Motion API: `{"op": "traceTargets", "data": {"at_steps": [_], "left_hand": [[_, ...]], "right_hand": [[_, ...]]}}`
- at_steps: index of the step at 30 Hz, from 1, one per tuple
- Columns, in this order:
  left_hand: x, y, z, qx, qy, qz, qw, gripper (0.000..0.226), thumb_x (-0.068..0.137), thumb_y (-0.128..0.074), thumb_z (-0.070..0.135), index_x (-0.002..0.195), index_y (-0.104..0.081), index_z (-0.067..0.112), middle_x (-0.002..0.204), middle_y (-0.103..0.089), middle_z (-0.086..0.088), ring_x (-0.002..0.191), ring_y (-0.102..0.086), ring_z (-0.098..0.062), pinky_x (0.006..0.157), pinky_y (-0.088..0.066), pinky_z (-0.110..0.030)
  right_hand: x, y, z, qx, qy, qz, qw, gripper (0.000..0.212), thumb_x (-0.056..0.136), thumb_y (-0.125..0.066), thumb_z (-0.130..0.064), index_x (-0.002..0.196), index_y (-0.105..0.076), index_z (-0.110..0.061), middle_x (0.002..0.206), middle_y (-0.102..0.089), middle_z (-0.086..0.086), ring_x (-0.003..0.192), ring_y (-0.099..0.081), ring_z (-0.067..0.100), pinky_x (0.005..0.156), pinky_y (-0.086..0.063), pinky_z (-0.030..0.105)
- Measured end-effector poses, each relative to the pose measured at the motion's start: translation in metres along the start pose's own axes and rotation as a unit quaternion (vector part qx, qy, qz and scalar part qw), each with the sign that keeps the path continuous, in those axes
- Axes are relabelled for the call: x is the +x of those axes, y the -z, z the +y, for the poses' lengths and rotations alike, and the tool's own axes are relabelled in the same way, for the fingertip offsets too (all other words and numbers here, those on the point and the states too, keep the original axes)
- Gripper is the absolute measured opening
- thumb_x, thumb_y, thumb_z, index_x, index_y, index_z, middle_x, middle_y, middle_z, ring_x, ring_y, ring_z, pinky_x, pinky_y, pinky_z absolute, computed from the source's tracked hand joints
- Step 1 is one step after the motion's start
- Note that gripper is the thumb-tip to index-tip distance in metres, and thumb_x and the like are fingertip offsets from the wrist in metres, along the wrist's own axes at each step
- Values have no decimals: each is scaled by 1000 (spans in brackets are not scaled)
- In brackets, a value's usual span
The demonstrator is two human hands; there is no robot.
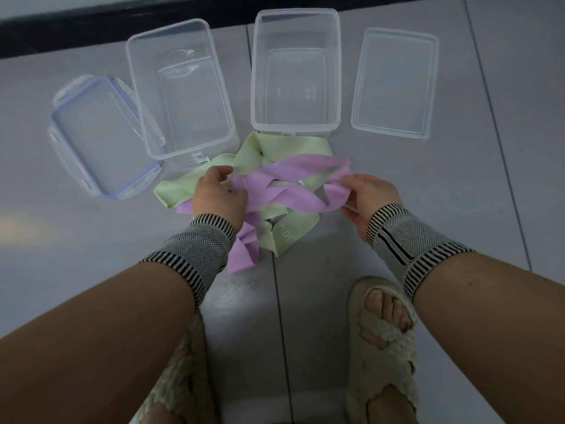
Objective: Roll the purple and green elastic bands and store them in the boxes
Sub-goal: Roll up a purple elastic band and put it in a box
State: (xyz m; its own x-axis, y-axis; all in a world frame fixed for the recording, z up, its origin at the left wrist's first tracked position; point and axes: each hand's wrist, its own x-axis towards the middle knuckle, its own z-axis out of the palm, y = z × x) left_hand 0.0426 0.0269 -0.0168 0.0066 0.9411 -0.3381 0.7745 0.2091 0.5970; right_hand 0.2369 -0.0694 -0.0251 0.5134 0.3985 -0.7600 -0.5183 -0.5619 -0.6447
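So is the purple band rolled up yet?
Not yet: the purple band is loose and twisted between the left hand and right hand.

left hand point(218, 194), right hand point(371, 198): grip purple band point(293, 191) | green band point(253, 154): underneath

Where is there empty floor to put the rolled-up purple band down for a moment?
Bare floor lies right of the flat lid and left of the clip lid. It is crowded between the hands, where the purple band tangles with the green band before the boxes.
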Motion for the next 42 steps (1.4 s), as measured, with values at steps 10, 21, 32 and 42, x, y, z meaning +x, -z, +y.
{"op": "traceTargets", "data": {"at_steps": [10,21,32,42], "left_hand": [[14,14,-9,-13,31,68,997,33,78,-56,11,109,-61,21,109,-63,-3,93,-61,-26,89,-49,-37],[-1,21,8,-132,36,-25,990,20,86,-63,17,105,-60,21,86,-63,4,72,-60,-11,71,-54,-29],[-35,110,104,-139,-162,-151,965,29,83,-65,6,108,-59,19,81,-64,3,64,-59,-1,62,-51,-16],[-108,236,162,-253,-88,-98,958,19,82,-67,16,99,-61,22,94,-70,-4,86,-67,-20,78,-55,-33]], "right_hand": [[8,6,-40,58,13,90,994,12,82,-51,-21,71,-55,-18,83,-60,4,87,-58,23,80,-47,37],[-20,-31,4,-387,276,20,880,32,85,-58,-19,117,-60,-15,118,-54,10,107,-53,27,93,-41,31],[-106,-70,-89,-322,367,-172,856,36,90,-51,-10,124,-55,-22,116,-62,0,109,-56,15,96,-43,29],[-244,-48,-168,-259,414,-191,852,13,83,-65,-7,84,-64,-20,67,-59,-2,53,-49,-3,58,-39,10]]}}
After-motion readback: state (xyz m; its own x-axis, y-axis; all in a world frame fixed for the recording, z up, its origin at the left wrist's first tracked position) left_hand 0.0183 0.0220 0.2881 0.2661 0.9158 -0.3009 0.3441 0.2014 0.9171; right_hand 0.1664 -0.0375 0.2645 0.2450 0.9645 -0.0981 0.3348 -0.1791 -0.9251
